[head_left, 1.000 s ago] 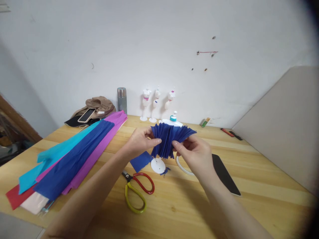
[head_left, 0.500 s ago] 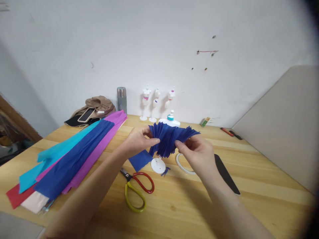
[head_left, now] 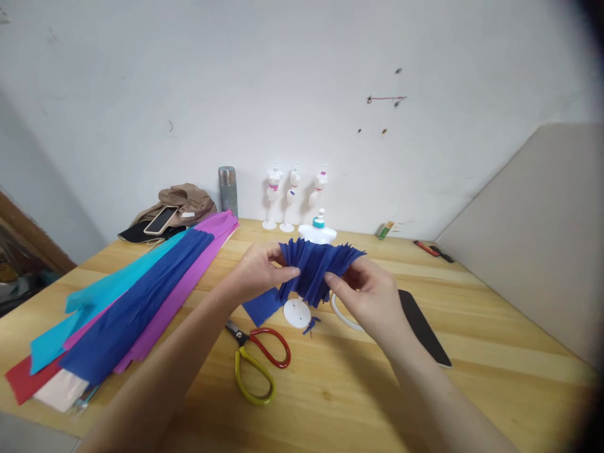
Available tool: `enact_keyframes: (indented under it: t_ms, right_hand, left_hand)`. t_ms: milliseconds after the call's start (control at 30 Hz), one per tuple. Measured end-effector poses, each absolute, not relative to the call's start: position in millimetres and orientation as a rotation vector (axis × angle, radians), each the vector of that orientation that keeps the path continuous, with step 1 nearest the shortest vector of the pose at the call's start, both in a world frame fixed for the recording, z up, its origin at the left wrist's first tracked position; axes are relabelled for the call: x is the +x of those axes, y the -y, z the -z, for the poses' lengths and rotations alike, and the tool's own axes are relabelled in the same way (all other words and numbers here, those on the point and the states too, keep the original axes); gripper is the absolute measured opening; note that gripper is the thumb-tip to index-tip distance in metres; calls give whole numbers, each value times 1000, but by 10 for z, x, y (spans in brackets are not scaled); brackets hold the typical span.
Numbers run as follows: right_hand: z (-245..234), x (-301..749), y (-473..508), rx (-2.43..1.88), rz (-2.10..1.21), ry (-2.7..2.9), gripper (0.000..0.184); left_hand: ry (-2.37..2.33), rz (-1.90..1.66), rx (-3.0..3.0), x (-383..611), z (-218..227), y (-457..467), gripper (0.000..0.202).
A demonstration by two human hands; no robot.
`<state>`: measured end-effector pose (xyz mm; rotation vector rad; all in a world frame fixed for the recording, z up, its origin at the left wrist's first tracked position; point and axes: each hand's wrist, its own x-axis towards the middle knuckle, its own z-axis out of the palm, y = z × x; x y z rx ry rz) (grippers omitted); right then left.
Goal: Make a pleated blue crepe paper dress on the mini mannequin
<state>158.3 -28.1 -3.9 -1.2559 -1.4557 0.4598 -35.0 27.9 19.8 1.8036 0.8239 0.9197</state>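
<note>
Between my hands is a strip of dark blue pleated crepe paper [head_left: 311, 270], its folds standing up with jagged edges. My left hand [head_left: 267, 267] pinches its left end between thumb and fingers. At the right end, my right hand [head_left: 361, 286] grips it the same way. The paper lies across the front of a small white mannequin [head_left: 317, 234] with a teal neck band; its waist is hidden behind the paper. The mannequin's round base [head_left: 297, 313] shows below. A flat blue paper piece [head_left: 260, 306] lies beside the base, and small blue scraps [head_left: 311, 324] lie at its right.
Scissors [head_left: 243, 338] with red and yellow handles lie in front. Long coloured paper sheets [head_left: 141, 302] cover the left side. Three small mannequins [head_left: 292, 189], a flask [head_left: 228, 192], a phone [head_left: 161, 220], a roll of white tape [head_left: 344, 314] and a black flat object [head_left: 422, 327] are around.
The pleated paper has come down slightly and lies straighter across the mannequin, showing more of its shoulders. My right hand has moved a little left, closer to my left hand. The view has shifted slightly.
</note>
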Motion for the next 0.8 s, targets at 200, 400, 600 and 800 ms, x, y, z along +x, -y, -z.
enact_keyframes:
  t_ms: [200, 400, 600, 800]
  right_hand:
    - [80, 1547, 296, -1266, -414, 1517, 9]
    - [68, 1511, 306, -1267, -431, 1524, 11]
    - [23, 1484, 353, -1232, -558, 1483, 11]
    - [-50, 1401, 412, -1212, -739, 1458, 15]
  left_hand:
    - [-797, -988, 1841, -361, -85, -267, 17]
    - [-763, -983, 1630, -365, -1, -277, 23]
    - [-783, -1076, 1593, -417, -21, -212, 23]
    - [-619, -861, 1313, -471, -94, 28, 31]
